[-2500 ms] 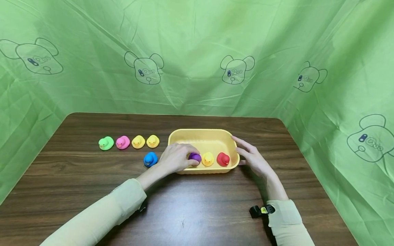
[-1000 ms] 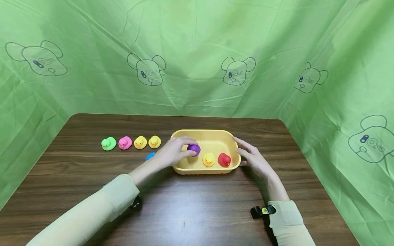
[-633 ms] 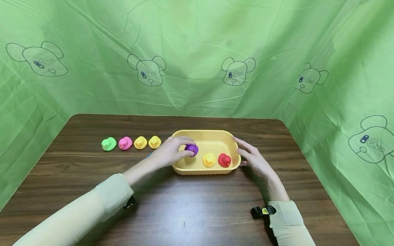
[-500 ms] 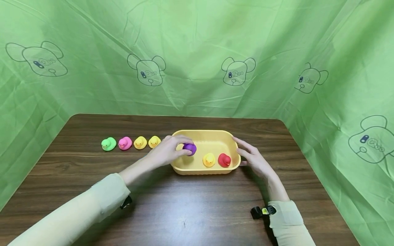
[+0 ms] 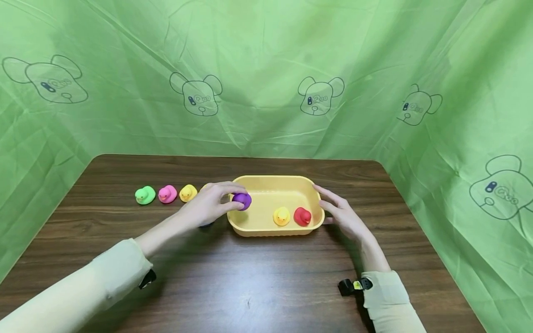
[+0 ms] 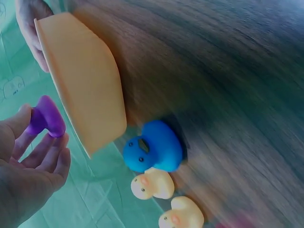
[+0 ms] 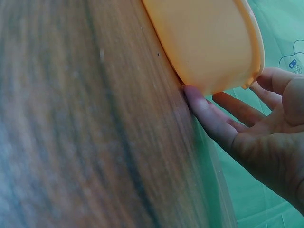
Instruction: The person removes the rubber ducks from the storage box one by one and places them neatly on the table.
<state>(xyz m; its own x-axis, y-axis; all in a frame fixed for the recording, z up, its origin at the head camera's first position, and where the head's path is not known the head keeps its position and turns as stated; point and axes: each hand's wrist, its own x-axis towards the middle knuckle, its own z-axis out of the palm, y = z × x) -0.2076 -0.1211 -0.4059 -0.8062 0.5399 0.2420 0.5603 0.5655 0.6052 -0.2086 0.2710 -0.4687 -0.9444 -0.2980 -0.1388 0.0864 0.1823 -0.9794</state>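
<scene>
My left hand (image 5: pixel 208 202) pinches a purple rubber duck (image 5: pixel 242 201) between thumb and fingers, over the left rim of a yellow plastic tub (image 5: pixel 287 195). The left wrist view shows the purple duck (image 6: pixel 47 116) gripped by the fingertips beside the tub's rim. Inside the tub, a yellow duck (image 5: pixel 281 216) and a red duck (image 5: pixel 302 216) sit side by side at the near right. My right hand (image 5: pixel 343 215) touches the tub's right end with extended fingers. Mostly hidden under the left hand in the head view, a blue duck (image 6: pixel 159 147) stands just left of the tub.
A green duck (image 5: pixel 145 195), a pink duck (image 5: pixel 167 194) and a yellow duck (image 5: pixel 188 193) line up on the left of the wooden table (image 5: pixel 270 286). Another yellow duck is largely covered by the left hand. Green cloth (image 5: pixel 262 129) hangs behind and at both sides.
My left hand has lifted the purple duck from its place beside the yellow duck in the tub and carried it left to the rim. The right hand stays at the tub's end.
</scene>
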